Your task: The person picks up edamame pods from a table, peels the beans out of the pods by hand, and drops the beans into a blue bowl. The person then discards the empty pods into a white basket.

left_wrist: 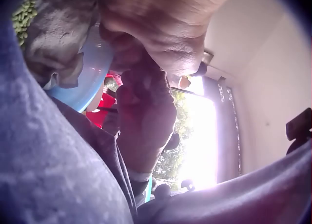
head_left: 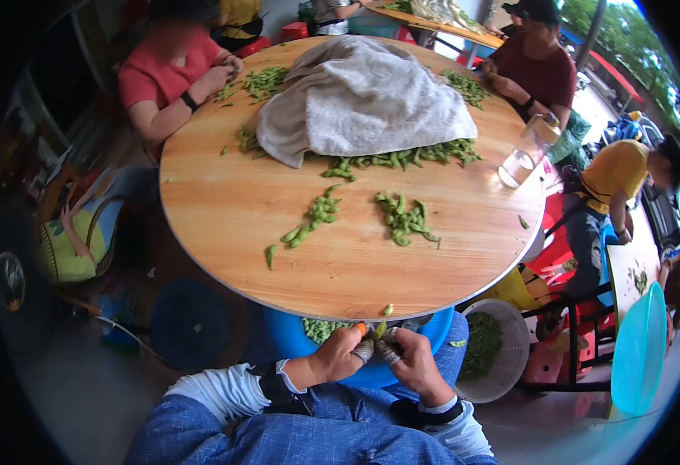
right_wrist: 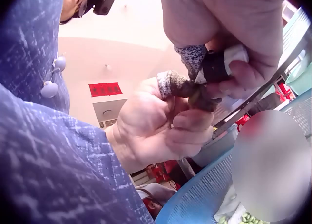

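My left hand (head_left: 334, 358) and right hand (head_left: 419, 364) meet just below the table's near edge, above the blue basin (head_left: 278, 329). Between their fingertips they pinch a green soybean pod (head_left: 380, 331). Grey wrapping covers both thumbs, and an orange band (head_left: 361, 328) circles a left finger. Seen from the right wrist, the right hand (right_wrist: 224, 19) is on top, with the left hand (right_wrist: 156, 124) against it and the pod mostly hidden by fingers. Shelled green beans (head_left: 321, 329) lie in the basin. A single pod (head_left: 388, 310) lies at the table's edge.
On the round wooden table (head_left: 278, 267) lie pod piles (head_left: 406, 217) and a grey towel (head_left: 379, 101) over a larger heap. A clear jug (head_left: 520, 159) stands at right. A white basket (head_left: 503, 349) sits beside my right leg. Other people (head_left: 165, 85) sit around.
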{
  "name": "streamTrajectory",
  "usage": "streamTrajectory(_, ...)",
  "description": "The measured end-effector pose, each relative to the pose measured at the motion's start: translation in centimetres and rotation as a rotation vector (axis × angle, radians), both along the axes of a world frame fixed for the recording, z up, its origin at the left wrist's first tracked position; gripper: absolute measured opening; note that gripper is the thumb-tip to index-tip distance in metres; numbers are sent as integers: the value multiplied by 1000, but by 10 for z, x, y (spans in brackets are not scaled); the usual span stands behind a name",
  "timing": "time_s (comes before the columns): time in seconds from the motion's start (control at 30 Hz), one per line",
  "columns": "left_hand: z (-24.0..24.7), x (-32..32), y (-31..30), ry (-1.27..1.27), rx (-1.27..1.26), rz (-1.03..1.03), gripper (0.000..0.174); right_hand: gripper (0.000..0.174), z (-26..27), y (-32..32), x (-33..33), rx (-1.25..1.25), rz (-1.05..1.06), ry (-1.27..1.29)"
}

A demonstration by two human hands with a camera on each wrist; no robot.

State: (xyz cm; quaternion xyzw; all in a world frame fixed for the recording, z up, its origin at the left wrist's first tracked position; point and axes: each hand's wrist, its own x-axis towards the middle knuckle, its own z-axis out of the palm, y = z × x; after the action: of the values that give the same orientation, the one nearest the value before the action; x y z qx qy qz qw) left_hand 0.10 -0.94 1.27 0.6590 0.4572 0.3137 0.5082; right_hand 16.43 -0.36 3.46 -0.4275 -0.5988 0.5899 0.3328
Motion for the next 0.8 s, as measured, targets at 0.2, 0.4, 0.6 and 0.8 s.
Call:
streamTrajectory(0.2,-6,-1,9,-215,-104,-148,30,8,-18,6,15,-226,29,178)
streamTrajectory(0.4,2,-11,14,-121,-53,-238,35,15,-12,8,16,-323,103,302)
streamTrajectory(0.6,-7,-8,7,-7,141,-164,24,15,-16,6,11,-217,106,117)
streamTrajectory(0.8,-32,-5,1,218,-7,-86,20,17,-22,4,3,-34,103,-176)
